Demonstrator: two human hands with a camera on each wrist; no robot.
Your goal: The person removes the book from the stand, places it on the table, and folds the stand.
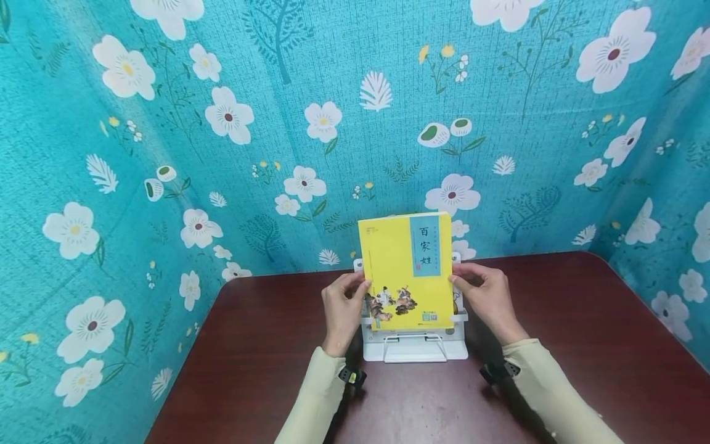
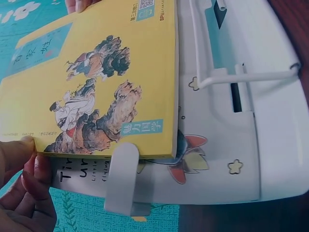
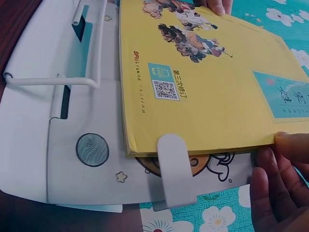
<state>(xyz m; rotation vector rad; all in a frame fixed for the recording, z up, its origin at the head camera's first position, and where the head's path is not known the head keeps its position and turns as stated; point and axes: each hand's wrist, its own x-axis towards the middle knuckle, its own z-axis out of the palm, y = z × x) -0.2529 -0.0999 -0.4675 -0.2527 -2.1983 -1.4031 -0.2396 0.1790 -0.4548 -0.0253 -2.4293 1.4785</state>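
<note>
A yellow book (image 1: pixel 399 259) with a blue title panel and painted figures leans, slightly tilted, against a white book stand (image 1: pixel 455 348). My left hand (image 1: pixel 344 308) pinches the book's left edge between thumb and fingers. At the opposite edge, my right hand (image 1: pixel 490 299) pinches the book in the same way. In the left wrist view, a white side clip (image 2: pixel 121 176) reaches over the cover's edge. The right wrist view shows the other side clip (image 3: pixel 175 169) overlapping the cover near its lower corner. Most of the stand's printed back panel (image 2: pixel 217 179) is hidden behind the book.
A folded white wire bracket (image 1: pixel 416 359) lies at the front of the stand's base. The stand is on a dark red-brown table (image 1: pixel 266 364). Behind and at both sides hangs a blue flowered cloth (image 1: pixel 355 154). Each wrist wears a black strapped device (image 1: pixel 499 371).
</note>
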